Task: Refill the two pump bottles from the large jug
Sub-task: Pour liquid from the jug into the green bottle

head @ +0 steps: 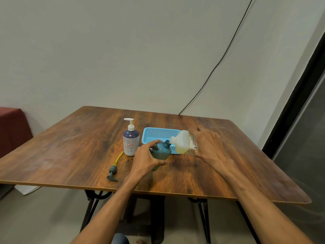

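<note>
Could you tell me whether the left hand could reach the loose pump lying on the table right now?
Probably yes for reach: only bare table lies between the pump and the left hand. But that hand grips the teal bottle, so it must let go first.

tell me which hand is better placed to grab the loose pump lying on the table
Left, probably. The loose pump lies nearest the left hand, which holds the teal bottle. The right hand is farther off, gripping the tilted jug.
</note>
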The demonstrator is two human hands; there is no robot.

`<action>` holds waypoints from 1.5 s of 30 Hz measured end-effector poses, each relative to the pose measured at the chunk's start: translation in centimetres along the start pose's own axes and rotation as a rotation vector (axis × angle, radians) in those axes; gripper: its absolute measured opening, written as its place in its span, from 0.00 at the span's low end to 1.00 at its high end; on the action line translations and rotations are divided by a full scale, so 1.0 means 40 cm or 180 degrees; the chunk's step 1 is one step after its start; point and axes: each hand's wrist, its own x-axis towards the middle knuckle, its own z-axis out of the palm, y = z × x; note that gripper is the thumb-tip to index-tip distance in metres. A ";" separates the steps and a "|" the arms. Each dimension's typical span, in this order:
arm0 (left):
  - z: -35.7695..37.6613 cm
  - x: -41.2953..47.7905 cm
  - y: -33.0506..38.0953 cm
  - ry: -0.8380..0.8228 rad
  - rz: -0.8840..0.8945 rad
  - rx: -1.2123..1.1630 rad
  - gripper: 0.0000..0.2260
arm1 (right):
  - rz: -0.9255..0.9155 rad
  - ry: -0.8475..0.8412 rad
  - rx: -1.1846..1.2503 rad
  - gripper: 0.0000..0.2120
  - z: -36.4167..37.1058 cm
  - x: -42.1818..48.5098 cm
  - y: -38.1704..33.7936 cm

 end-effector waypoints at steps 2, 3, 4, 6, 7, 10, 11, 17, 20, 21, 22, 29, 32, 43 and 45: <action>0.001 0.000 0.000 -0.0005 -0.0002 -0.0003 0.36 | 0.0016 -0.0064 0.0023 0.34 -0.003 -0.001 0.000; 0.001 0.001 0.000 -0.0009 -0.0001 0.0000 0.36 | 0.0018 -0.0091 0.0028 0.34 -0.006 -0.001 -0.001; 0.002 0.000 0.000 -0.0014 -0.0003 0.0007 0.36 | 0.0016 -0.0103 0.0026 0.34 -0.007 -0.002 -0.001; 0.003 0.000 -0.002 -0.0020 -0.0014 0.0015 0.36 | 0.0019 -0.0112 0.0043 0.33 -0.008 -0.003 -0.003; 0.003 0.000 -0.003 -0.0019 -0.0017 0.0019 0.37 | 0.0024 -0.0118 0.0049 0.33 -0.009 -0.004 -0.003; 0.004 0.001 -0.005 -0.0018 -0.0006 0.0033 0.36 | 0.0029 -0.0115 0.0029 0.33 -0.010 -0.004 -0.004; 0.004 0.002 -0.005 -0.0016 -0.0004 0.0026 0.36 | 0.0025 -0.0112 0.0020 0.33 -0.011 -0.003 -0.004; 0.008 0.005 -0.009 0.0012 0.0009 0.0022 0.37 | 0.0039 -0.0188 0.0027 0.33 -0.016 -0.003 -0.005; 0.008 0.005 -0.010 0.0024 0.0008 0.0026 0.37 | 0.0052 -0.0220 -0.0017 0.33 -0.020 -0.003 -0.007; 0.008 0.005 -0.011 0.0024 0.0010 0.0031 0.37 | 0.0052 -0.0227 -0.0026 0.33 -0.021 -0.003 -0.008; 0.007 0.006 -0.013 0.0027 0.0014 0.0031 0.37 | 0.0048 -0.0231 -0.0030 0.33 -0.021 -0.003 -0.009; 0.005 0.009 -0.012 0.0010 0.0021 0.0015 0.37 | 0.0014 -0.0197 0.0031 0.33 -0.023 -0.003 -0.010; 0.004 0.008 -0.011 0.0015 0.0031 0.0012 0.37 | 0.0022 -0.0179 0.0050 0.33 -0.024 -0.004 -0.011; 0.006 0.013 -0.009 0.0034 0.0076 -0.0046 0.37 | 0.0024 -0.0181 0.0021 0.32 -0.041 -0.008 -0.011; 0.008 0.013 -0.008 0.0025 0.0086 -0.0029 0.37 | 0.0037 -0.0183 0.0018 0.32 -0.041 -0.008 -0.010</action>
